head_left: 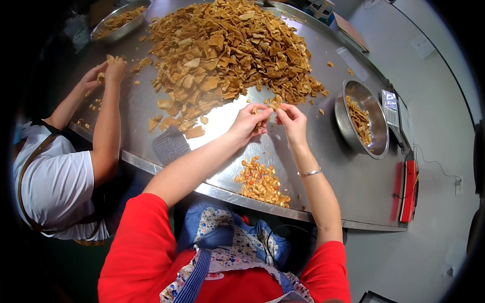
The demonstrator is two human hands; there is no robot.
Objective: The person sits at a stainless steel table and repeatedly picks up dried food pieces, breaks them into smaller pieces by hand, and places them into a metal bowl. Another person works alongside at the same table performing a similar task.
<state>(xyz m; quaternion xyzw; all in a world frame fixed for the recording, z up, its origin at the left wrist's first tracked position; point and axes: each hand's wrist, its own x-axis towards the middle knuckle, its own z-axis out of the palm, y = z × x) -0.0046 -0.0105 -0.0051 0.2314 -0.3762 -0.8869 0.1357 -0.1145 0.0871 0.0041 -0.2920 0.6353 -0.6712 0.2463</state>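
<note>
A large heap of flat brown dried pieces (227,55) covers the far half of a steel table (348,182). At its near edge my left hand (251,121) and my right hand (291,118) are close together, both pinching one brown piece (274,103) between the fingertips. A small pile of lighter, orange-yellow bits (260,182) lies on the table just below my hands, near the front edge.
A steel bowl (376,134) with some brown pieces stands at my right; a digital scale (396,118) is behind it. Another steel bowl (118,22) sits at the far left. A person in a white shirt (50,182) works at my left, hands (106,70) on the table. A grey cloth (169,146) lies near the edge.
</note>
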